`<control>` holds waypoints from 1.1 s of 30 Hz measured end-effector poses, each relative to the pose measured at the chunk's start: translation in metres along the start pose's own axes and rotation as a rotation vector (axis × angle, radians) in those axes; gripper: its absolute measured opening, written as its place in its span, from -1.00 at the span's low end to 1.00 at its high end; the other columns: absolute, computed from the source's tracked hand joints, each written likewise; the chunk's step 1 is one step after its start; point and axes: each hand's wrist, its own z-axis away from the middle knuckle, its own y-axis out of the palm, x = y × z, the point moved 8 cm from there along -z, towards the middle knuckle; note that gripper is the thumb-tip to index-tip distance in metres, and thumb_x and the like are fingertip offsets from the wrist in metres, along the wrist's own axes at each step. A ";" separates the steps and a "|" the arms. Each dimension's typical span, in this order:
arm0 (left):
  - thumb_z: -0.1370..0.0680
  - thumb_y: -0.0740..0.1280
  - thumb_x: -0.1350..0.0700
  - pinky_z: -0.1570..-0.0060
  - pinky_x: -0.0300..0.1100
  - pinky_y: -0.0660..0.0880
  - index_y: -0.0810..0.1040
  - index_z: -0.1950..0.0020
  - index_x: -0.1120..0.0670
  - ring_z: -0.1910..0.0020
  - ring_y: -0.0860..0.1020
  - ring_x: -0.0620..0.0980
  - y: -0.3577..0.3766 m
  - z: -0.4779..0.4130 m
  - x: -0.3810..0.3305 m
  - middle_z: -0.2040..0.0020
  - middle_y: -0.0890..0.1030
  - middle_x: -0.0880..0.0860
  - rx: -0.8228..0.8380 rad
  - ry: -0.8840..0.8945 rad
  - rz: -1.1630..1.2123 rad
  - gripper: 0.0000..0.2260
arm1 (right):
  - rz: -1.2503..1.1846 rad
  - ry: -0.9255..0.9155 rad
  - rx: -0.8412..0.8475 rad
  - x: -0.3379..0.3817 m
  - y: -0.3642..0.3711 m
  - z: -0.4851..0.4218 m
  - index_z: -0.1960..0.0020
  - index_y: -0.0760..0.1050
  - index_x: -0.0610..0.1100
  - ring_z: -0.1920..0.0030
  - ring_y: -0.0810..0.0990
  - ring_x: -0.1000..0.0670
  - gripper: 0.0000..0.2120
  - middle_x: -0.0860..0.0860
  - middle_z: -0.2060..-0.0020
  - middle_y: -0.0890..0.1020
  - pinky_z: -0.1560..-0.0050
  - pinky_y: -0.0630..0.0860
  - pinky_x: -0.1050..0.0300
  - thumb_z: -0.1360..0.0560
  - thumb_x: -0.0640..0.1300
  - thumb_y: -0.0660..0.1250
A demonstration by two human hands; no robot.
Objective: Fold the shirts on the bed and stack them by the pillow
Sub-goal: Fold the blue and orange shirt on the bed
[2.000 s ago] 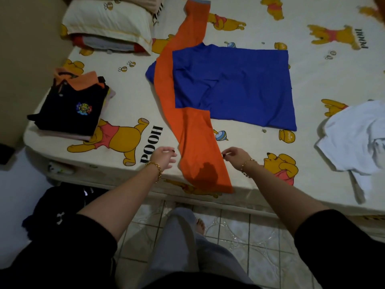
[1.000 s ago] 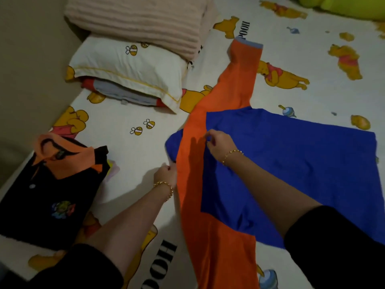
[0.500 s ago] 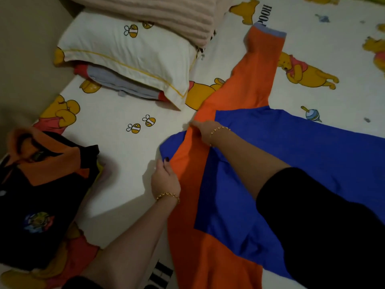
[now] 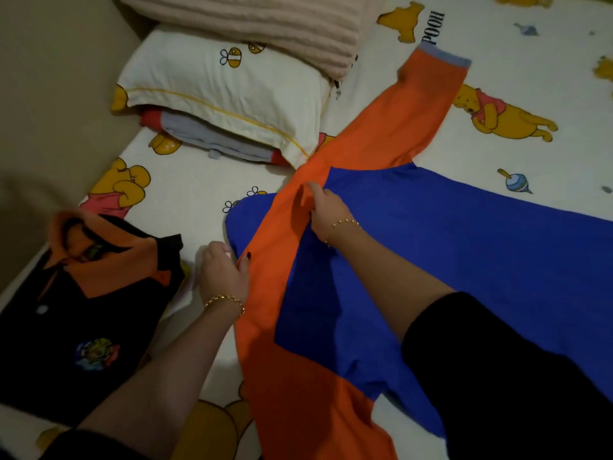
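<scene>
Mid-fold: the left hand pinches the shirt at its edge, and the right hand just beyond pinches up an orange ridge. The shirt spreads rightward from both; next, likely, the sleeves get folded in.

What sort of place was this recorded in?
Most likely a home bedroom: a bed with cartoon-bear print, a pillow under a folded blanket, and an orange-and-blue shirt spread out beside a folded black shirt.
</scene>
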 end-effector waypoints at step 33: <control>-0.51 0.23 0.21 -0.03 -0.16 0.45 0.49 -0.09 0.10 -0.11 0.50 0.03 0.127 0.292 -0.101 -0.12 0.53 0.04 0.803 0.871 -0.781 -0.82 | 0.448 0.480 0.314 -0.324 -0.020 0.493 -0.24 0.41 -0.11 -0.16 0.50 -0.11 -0.75 -0.10 -0.17 0.50 -0.15 0.43 0.05 -0.58 -0.21 0.14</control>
